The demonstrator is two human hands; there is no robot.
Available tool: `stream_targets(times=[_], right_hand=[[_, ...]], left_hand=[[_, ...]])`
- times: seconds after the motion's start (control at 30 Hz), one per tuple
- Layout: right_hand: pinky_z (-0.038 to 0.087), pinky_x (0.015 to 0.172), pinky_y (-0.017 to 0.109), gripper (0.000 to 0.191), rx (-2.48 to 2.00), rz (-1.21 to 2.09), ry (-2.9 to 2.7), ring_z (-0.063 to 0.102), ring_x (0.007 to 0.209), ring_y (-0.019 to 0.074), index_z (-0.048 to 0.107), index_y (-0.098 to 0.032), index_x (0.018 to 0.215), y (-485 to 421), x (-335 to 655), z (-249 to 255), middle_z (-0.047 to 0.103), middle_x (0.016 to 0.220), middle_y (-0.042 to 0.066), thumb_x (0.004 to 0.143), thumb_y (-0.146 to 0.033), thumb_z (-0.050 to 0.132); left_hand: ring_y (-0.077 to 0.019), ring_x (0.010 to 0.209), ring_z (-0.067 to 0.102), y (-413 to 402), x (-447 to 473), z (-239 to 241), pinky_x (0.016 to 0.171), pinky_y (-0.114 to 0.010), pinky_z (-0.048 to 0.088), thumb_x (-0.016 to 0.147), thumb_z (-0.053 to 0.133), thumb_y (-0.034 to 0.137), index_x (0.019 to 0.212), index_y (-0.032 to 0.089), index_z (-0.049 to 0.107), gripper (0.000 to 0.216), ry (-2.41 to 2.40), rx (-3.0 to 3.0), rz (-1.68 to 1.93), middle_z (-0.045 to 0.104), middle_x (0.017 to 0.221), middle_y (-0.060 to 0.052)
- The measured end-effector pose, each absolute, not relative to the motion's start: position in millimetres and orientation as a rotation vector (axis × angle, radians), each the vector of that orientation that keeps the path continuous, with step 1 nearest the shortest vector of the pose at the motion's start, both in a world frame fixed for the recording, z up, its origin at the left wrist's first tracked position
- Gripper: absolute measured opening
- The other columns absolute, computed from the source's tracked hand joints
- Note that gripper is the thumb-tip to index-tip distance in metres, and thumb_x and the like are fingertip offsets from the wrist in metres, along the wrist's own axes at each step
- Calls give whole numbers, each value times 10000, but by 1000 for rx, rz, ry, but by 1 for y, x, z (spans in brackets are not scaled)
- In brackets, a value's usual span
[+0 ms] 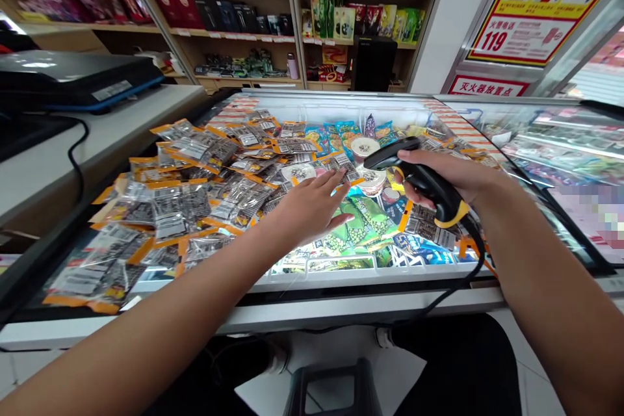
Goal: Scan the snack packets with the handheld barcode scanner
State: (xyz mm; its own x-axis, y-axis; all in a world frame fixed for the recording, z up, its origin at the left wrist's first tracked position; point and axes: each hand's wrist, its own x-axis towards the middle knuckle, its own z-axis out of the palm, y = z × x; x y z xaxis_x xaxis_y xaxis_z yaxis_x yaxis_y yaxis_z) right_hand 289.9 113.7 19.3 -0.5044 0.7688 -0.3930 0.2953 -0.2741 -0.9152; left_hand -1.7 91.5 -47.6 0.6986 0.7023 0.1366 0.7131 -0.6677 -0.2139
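Observation:
My right hand (439, 175) is wrapped round a black and yellow barcode scanner (429, 188), its head pointing left over the glass freezer top (273, 283). A black cord hangs from the scanner's handle. My left hand (316, 205) lies palm down with its fingers stretched out, their tips at a clear snack packet (344, 166) with orange edges. To the left spreads a loose heap of the same packets (170, 208), with white barcode labels facing up on many. Another packet (429, 224) rests below the scanner. What lies under my left palm is hidden.
Beneath the glass are green bean bags (363, 221) and white round tubs (365, 147). A black scale-like device (78, 75) stands on the left counter. Stocked shelves (229, 32) line the back. A dark stool (334, 387) is below, between my legs.

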Motion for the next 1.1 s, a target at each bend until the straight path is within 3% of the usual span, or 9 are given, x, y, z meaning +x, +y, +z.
stream_targets(times=[0.33,0.5,0.63,0.7,0.83,0.9,1.1], right_hand=[[420,365,325,523,-1292,1837,-1678,516,424,163,610,-212,809,108,282,18,606,617,82,871,-732,622],[385,347,322,498,-1235,1732,-1592,512,431,175,625,-225,940,107,284,23,610,621,65,869,-718,631],[368,357,323,522,-1195,1607,-1431,490,436,170,647,-222,1031,119,291,25,592,615,52,860,-715,619],[385,381,327,530,-1155,1576,-1361,476,453,164,647,-235,1052,125,296,27,571,617,38,849,-723,610],[426,440,337,547,-1076,1549,-1309,473,506,169,634,-267,1088,130,301,29,539,622,20,814,-741,629],[436,463,337,550,-1072,1553,-1298,469,519,165,633,-263,1086,128,301,29,534,625,18,815,-741,635],[437,454,350,545,-1091,1588,-1312,462,493,164,645,-267,1081,123,295,29,543,627,13,806,-737,648]], left_hand=[[-346,1577,243,93,-1,-52,1228,-501,316,1032,332,659,1627,142,327,788,-1215,-2710,-51,217,1717,-163],[-399,1536,310,96,-9,-47,1208,-547,310,1001,329,719,1611,152,363,833,-1342,-2607,-66,335,1669,-185],[-430,1560,227,95,-7,-41,1247,-575,220,1020,381,646,1570,63,404,802,-1419,-2479,-155,355,1643,-236],[-397,1567,232,87,5,-39,1255,-548,229,1048,392,555,1551,62,431,706,-1238,-2583,-182,330,1659,-225],[-235,1566,295,57,40,-44,1256,-385,290,1086,351,429,1550,216,461,523,-533,-2976,-182,288,1708,-78],[-206,1569,290,46,51,-49,1249,-361,301,1090,333,422,1575,245,422,525,-385,-3042,-227,248,1723,-53],[-355,1481,416,51,47,-46,1151,-499,389,1024,311,668,1586,241,418,714,-517,-2979,-239,461,1595,-155]])
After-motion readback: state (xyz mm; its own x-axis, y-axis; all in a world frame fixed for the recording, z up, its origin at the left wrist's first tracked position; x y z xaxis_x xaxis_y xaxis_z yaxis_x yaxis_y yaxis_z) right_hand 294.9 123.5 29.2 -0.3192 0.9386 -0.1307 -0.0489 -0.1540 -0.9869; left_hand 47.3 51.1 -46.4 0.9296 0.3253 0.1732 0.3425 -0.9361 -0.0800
